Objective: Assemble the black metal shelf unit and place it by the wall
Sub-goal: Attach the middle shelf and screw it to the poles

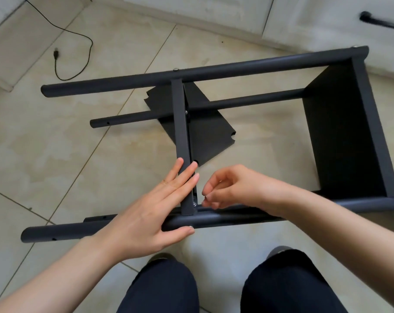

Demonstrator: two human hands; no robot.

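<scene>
1 view only, the head camera, so I work from that.

Location: the shelf unit (214,136) lies on its side on the tiled floor (56,154), part-built, with its length running left to right in front of my knees. 1 shelf panel (340,132) is fitted at the right end. A middle shelf (181,141) stands edge-up between the far tube (214,71) and the near tube (78,231). A third tube (236,101) lies lower, between them.

Left hand (155,213): fingers straight and together, laid flat along the edge of the middle shelf, with the thumb against the near tube. It presses; it does not clamp.

Right hand (234,188): fingers curled, thumb and fingertips drawn into a pinch just right of the joint where the middle shelf meets the near tube. I judge it holds a small fastener, but the item is too small to confirm. A screw (194,203) shows at that joint.

Handling, as I judge it: painted steel, stiff, moderately heavy, smooth enough to slip in a dry palm. The frame will rack until all joints are tight. Take hold on the tubes close to a fitted shelf, 1 hand per side. Avoid the thin panel edges and the open tube ends at the left.

Other items: a black cable (74,53) lies on the floor at far left; white cabinets (304,16) run along the far side.
</scene>
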